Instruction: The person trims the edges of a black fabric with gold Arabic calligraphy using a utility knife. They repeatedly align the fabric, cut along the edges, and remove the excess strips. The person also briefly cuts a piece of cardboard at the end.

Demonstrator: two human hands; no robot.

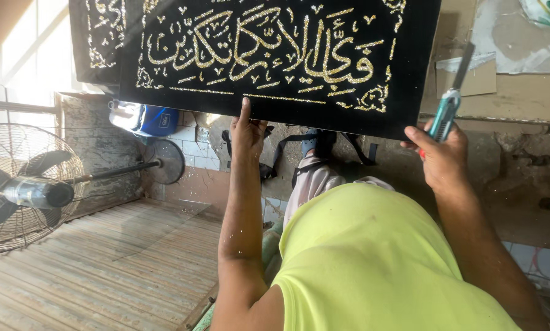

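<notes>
Spanning the upper view, a black panel (pixel 275 55) with gold glitter lettering is held up at its lower edge. A fan (pixel 23 187) is seen lying at the left, by a wall. The left hand (pixel 248 132) is pressed against the panel's bottom edge, fingers extended, not clenched. A teal cutter (pixel 449 104) is grasped in the right hand (pixel 441 156), near the panel's lower right corner. The lettering looks complete; no cut can be seen.

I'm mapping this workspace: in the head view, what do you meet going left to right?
Standing fan → blue-and-white container → left hand on the black embroidered panel's lower edge → sandalled foot → right hand holding a teal utility knife.
</notes>
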